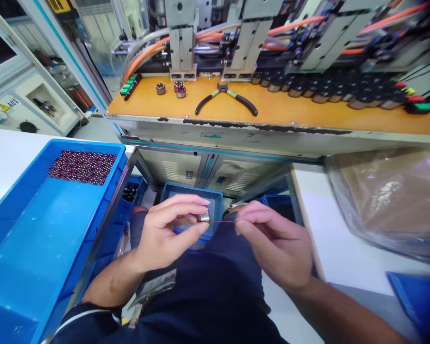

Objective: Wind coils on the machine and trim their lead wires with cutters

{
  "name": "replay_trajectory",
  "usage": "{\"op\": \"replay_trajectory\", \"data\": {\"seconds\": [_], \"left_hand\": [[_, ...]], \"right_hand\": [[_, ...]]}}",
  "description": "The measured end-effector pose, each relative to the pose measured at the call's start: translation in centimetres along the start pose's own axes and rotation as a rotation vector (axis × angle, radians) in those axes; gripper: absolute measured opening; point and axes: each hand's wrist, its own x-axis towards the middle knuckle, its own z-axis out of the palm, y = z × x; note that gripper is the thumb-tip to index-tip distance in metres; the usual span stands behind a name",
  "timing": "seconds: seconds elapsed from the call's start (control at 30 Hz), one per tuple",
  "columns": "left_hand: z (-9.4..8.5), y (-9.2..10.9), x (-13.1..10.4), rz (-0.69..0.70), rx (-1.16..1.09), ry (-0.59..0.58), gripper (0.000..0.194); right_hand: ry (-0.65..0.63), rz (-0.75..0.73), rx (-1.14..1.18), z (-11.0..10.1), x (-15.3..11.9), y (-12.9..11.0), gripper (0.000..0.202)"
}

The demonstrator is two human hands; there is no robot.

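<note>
Over my lap, my left hand (175, 227) pinches a small round metal motor part (204, 217) between thumb and fingers. A thin reddish wire (222, 221) runs from that part across to my right hand (272, 239), whose thumb and forefinger are closed on its end. The wire looks taut and nearly level. Part of the metal piece is hidden behind my left fingers. Ahead on the orange ledge (150, 107) lies a pair of pliers (225, 98) with its handles spread. Left of it stand a few similar small parts (180, 91).
At left, a blue tray (39, 229) holds a block of many small parts (84, 167). Black cylindrical pieces (322, 93) line the ledge's right side, below machine fixtures and hoses. A plastic-wrapped carton (390, 196) sits on the right table. A blue bin (215, 197) is below my hands.
</note>
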Motion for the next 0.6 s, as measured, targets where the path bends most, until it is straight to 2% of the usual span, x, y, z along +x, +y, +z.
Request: {"op": "replay_trajectory", "data": {"seconds": [0.07, 0.1, 0.2, 0.27, 0.3, 0.33, 0.4, 0.47, 0.53, 0.6], "left_hand": [[-0.7, 0.1, 0.1, 0.065, 0.12, -0.024, 0.031], [-1.0, 0.2, 0.2, 0.098, 0.171, -0.041, 0.03], [-1.2, 0.8, 0.6, 0.176, 0.263, -0.096, 0.028], [-1.0, 1.3, 0.9, 0.203, 0.277, -0.119, 0.026], [-0.9, 1.4, 1.0, 0.208, 0.277, -0.125, 0.026], [-0.9, 1.5, 1.0, 0.206, 0.274, -0.124, 0.025], [-1.0, 1.6, 0.9, 0.192, 0.262, -0.122, 0.025], [-1.3, 1.4, 0.6, 0.17, 0.236, -0.125, 0.027], [-1.6, 1.2, 0.2, 0.156, 0.203, -0.124, 0.029], [-1.9, 1.0, -0.2, 0.166, 0.188, -0.12, 0.03]], "right_hand": [[-0.001, -0.056, -0.14, -1.6, 0.4, 0.0, 0.012], [-0.015, -0.154, -0.265, -2.4, 0.8, -0.1, 0.012], [-0.176, -0.66, -0.666, -3.7, 2.6, -1.3, 0.02], [-0.292, -0.962, -0.819, -3.5, 4.0, -2.0, 0.015], [-0.326, -1.054, -0.849, -3.2, 4.5, -2.2, 0.016], [-0.359, -1.083, -0.864, -2.8, 5.0, -2.3, 0.019], [-0.431, -0.978, -0.837, -1.9, 5.5, -2.3, 0.022], [-0.534, -0.729, -0.675, -1.1, 5.3, -2.4, 0.023], [-0.634, -0.353, -0.426, -0.5, 4.9, -2.7, 0.025], [-0.731, 0.094, -0.162, -0.2, 4.6, -3.1, 0.029]]}}
